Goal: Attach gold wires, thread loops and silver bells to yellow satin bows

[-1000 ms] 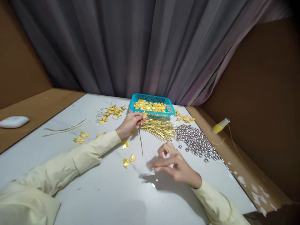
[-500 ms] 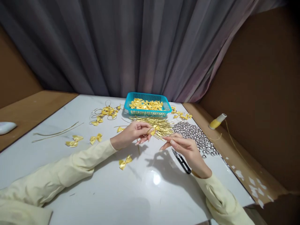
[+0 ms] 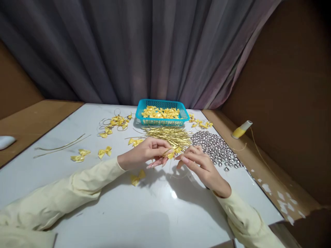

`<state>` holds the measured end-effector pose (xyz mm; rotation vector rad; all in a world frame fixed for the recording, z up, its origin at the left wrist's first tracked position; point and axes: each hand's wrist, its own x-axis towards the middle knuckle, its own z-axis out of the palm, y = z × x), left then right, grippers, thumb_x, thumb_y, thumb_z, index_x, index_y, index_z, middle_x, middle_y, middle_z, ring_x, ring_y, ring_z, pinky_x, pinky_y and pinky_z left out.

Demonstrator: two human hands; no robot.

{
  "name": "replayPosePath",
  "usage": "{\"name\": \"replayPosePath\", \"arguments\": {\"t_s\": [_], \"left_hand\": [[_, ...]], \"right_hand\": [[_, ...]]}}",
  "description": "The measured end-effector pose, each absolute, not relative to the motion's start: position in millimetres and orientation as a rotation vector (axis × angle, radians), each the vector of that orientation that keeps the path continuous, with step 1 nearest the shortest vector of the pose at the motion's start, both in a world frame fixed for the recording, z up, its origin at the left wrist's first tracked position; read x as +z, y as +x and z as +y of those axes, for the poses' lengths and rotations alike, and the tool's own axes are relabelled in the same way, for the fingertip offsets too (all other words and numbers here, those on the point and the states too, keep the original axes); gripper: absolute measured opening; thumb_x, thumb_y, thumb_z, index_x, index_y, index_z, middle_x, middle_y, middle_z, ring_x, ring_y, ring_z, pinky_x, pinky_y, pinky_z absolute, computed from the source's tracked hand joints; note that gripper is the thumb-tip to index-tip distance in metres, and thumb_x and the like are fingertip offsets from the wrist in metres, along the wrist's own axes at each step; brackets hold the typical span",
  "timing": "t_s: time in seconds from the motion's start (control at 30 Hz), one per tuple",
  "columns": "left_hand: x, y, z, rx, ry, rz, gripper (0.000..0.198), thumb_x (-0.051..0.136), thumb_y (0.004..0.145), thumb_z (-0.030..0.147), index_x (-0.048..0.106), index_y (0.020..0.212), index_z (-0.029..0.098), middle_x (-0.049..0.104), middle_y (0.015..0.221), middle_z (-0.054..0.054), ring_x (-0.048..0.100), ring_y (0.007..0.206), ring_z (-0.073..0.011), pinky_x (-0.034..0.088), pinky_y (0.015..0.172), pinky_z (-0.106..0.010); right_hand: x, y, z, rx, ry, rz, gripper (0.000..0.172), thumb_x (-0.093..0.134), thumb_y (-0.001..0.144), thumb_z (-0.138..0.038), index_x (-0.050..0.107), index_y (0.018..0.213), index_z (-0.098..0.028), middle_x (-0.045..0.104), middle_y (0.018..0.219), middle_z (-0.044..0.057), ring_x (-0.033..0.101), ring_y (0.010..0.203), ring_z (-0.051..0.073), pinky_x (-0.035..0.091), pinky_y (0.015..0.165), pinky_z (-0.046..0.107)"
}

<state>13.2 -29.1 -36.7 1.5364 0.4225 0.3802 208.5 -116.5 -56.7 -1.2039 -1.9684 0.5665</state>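
Holding the yellow bow (image 3: 174,152) with the thumb and fingertips of the left hand (image 3: 152,152) closed on it, I have it above the white tabletop (image 3: 121,217), in front of the bundle of gold strips (image 3: 172,133). The right hand (image 3: 204,166) is just beside it, fingers curled and tips close together; I cannot tell whether they grip anything. I judge the bow light, soft, slightly slippery and easily creased. Grip its gathered centre with light pressure; do not flatten the loops. The strips appear thin and bendable.
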Motion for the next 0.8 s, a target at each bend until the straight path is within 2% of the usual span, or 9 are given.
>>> {"name": "replayPosePath", "arguments": {"t_s": [0.17, 0.37, 0.57, 0.8], "left_hand": [[-35.8, 13.1, -30.4, 0.371, 1.550, 0.431, 0.019, 0.049, 0.088, 0.023, 0.060, 0.078, 0.011, 0.058, 0.058, 0.002, 0.042, 0.037, -0.0009, 0.031, 0.035, -0.010], [-34.7, 13.8, -31.1, 0.387, 1.523, 0.444, 0.019, 0.051, 0.087, 0.022, 0.058, 0.073, 0.011, 0.059, 0.057, 0.001, 0.041, 0.035, -0.0008, 0.029, 0.034, -0.011], [-33.1, 14.8, -31.7, 0.389, 1.481, 0.444, 0.021, 0.052, 0.087, 0.022, 0.057, 0.069, 0.011, 0.057, 0.054, 0.002, 0.039, 0.034, -0.0004, 0.028, 0.033, -0.011], [-38.6, 14.3, -29.8, 0.363, 1.366, 0.433, 0.021, 0.054, 0.085, 0.023, 0.056, 0.068, 0.011, 0.054, 0.051, 0.003, 0.034, 0.031, 0.0003, 0.027, 0.032, -0.010]], "right_hand": [[-56.8, 208.7, -116.9, 0.542, -1.190, -1.980, 0.031, 0.040, 0.093, -0.028, 0.068, 0.082, -0.025, 0.064, 0.081, 0.001, 0.051, 0.079, 0.016, 0.029, 0.080, 0.036], [-57.0, 209.6, -116.1, 0.554, -1.155, -1.994, 0.031, 0.039, 0.093, -0.023, 0.063, 0.074, -0.021, 0.065, 0.083, 0.001, 0.051, 0.077, 0.015, 0.029, 0.079, 0.035], [-59.8, 210.1, -117.7, 0.545, -1.116, -1.939, 0.016, 0.043, 0.092, -0.022, 0.057, 0.086, -0.021, 0.066, 0.070, -0.001, 0.049, 0.070, 0.016, 0.031, 0.077, 0.034], [-62.8, 210.6, -119.1, 0.461, -1.122, -2.014, 0.027, 0.045, 0.090, -0.020, 0.064, 0.071, -0.019, 0.058, 0.068, 0.001, 0.048, 0.067, 0.014, 0.031, 0.075, 0.034]]}}
